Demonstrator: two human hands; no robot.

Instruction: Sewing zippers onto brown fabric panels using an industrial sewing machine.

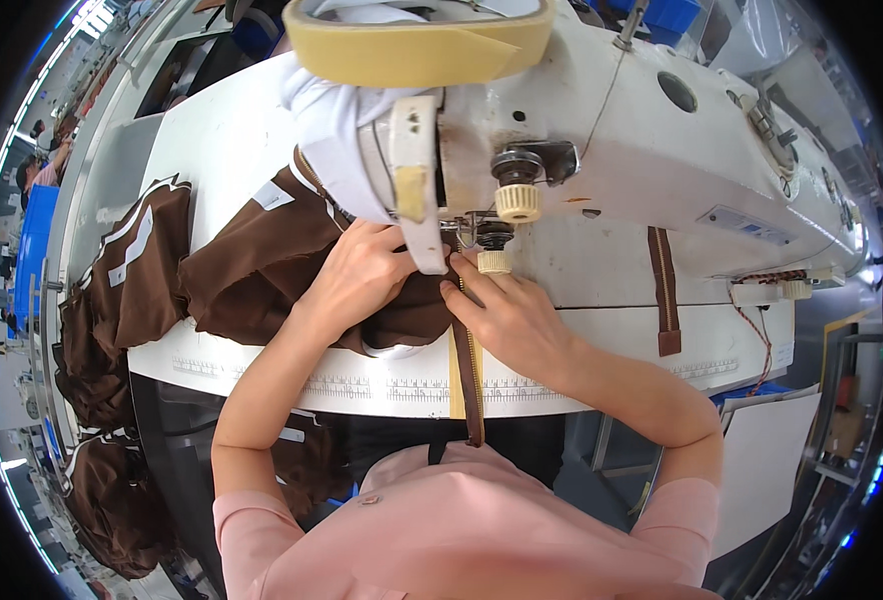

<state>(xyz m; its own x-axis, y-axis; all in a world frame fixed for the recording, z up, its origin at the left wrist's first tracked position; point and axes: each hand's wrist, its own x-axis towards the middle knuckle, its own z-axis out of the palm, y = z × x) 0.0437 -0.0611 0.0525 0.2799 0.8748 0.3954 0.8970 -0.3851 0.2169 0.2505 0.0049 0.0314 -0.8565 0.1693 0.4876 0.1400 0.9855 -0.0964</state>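
Observation:
My left hand point(364, 272) rests on a brown fabric piece point(252, 265), fingers bent against the cloth just left of the sewing machine's needle area; some fingertips are hidden behind the machine's white guard point(423, 190). My right hand point(514, 318) lies right of the needle, its thumb and fingers closed at the edge of a brown zipper point(470, 375) with gold-coloured teeth. That zipper runs from under the presser foot over the table's front edge and hangs toward my lap. The fabric and zipper meet between my two hands.
The white sewing machine point(612, 150) spans the table's back, with a roll of yellow tape point(422, 50) on top. Another brown zipper piece point(665, 300) lies to the right. More brown fabric pieces point(142, 270) hang over the left edge. A printed ruler point(342, 386) follows the front edge.

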